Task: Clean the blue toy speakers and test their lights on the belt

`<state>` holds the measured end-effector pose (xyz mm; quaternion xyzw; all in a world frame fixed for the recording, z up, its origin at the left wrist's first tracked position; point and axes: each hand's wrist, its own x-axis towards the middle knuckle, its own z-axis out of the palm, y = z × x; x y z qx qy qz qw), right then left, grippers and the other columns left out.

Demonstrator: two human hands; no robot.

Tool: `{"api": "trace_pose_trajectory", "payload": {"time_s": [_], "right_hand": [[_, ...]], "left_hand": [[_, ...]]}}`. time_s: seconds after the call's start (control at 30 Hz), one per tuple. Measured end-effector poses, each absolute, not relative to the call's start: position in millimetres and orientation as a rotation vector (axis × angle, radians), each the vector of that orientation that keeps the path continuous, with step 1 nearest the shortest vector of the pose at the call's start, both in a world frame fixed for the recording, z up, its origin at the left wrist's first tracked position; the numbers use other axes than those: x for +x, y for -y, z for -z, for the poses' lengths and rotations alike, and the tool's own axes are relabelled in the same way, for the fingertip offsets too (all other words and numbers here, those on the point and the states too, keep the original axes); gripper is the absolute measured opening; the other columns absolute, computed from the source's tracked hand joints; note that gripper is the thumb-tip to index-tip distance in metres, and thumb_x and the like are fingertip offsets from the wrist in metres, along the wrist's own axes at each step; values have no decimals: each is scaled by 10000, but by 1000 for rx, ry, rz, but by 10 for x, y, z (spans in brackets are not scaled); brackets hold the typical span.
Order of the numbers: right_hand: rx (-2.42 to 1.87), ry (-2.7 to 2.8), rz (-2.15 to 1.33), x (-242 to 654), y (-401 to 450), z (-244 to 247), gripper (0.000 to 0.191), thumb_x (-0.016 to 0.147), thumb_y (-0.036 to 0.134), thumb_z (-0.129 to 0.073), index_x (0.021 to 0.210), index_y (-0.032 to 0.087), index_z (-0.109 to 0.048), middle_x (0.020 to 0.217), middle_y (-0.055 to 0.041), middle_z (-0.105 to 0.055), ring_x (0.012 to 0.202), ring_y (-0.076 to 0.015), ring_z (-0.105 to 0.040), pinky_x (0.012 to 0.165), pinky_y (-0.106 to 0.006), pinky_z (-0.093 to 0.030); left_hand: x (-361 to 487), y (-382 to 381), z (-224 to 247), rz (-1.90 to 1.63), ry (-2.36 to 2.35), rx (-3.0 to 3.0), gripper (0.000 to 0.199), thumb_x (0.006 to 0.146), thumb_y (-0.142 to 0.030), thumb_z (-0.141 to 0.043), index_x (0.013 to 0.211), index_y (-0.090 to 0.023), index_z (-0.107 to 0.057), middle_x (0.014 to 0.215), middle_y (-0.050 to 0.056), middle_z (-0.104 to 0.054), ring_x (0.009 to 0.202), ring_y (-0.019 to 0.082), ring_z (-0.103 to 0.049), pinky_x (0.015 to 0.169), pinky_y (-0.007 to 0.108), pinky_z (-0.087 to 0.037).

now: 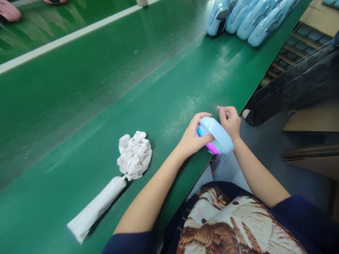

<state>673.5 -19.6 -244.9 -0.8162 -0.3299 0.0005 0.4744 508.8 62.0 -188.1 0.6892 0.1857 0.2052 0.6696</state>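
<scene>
My left hand (193, 137) is closed around a light blue plastic device (221, 135), thumb on the near side and fingers over the far edge. Along the device's left side a strip glows blue and magenta. Just beyond it, my right hand (230, 121) is closed with its fingers curled and the thumb pressed to them. Whether something small is pinched there I cannot make out. To the left lie a crumpled white cloth (135, 155) and a white squeeze tube (99, 204), its nozzle touching or close to the cloth.
Several similar light blue devices (246, 21) stand in a row at the far end of the green work table (106, 141). A white line (66, 38) crosses the upper left. Right of the table edge are a person's dark-clothed leg (293, 84) and cardboard (312, 118).
</scene>
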Motion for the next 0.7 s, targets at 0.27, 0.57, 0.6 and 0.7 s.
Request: {"api": "trace_pose_trajectory", "payload": {"time_s": [0.27, 0.57, 0.6, 0.7], "right_hand": [[-2070, 778, 21, 6702, 228, 2417, 284, 895, 461, -493, 870, 192, -583, 880, -65, -693, 844, -207, -655, 798, -333, -479], [-2169, 795, 33, 6709, 273, 2413, 193, 874, 390, -506, 905, 225, -602, 1007, -54, -706, 924, -249, -658, 724, -317, -461], [-2183, 789, 13, 6707, 275, 2402, 192, 871, 388, -502, 911, 228, -601, 1016, -51, -704, 925, -255, -656, 714, -321, -460], [-2185, 798, -36, 6698, 288, 2378, 210, 870, 392, -486, 919, 225, -605, 1027, -56, -699, 942, -266, -646, 696, -326, -462]], "left_hand": [[5028, -645, 1890, -470, -381, 1543, 511, 663, -239, -673, 1147, -200, -517, 1147, 64, -554, 1048, 233, -527, 943, 357, -396], [4842, -484, 1578, -924, -642, 1360, 48, 766, -264, -668, 781, -219, -658, 1002, 57, -702, 970, 202, -621, 876, 343, -455], [4701, -527, 1463, -981, -669, 1375, 83, 770, -295, -675, 795, -217, -657, 1018, 60, -703, 976, 204, -623, 870, 344, -460], [4099, -790, 1109, -1166, -889, 1355, 232, 811, -435, -613, 817, -203, -613, 984, 76, -710, 884, 205, -647, 799, 354, -490]]}}
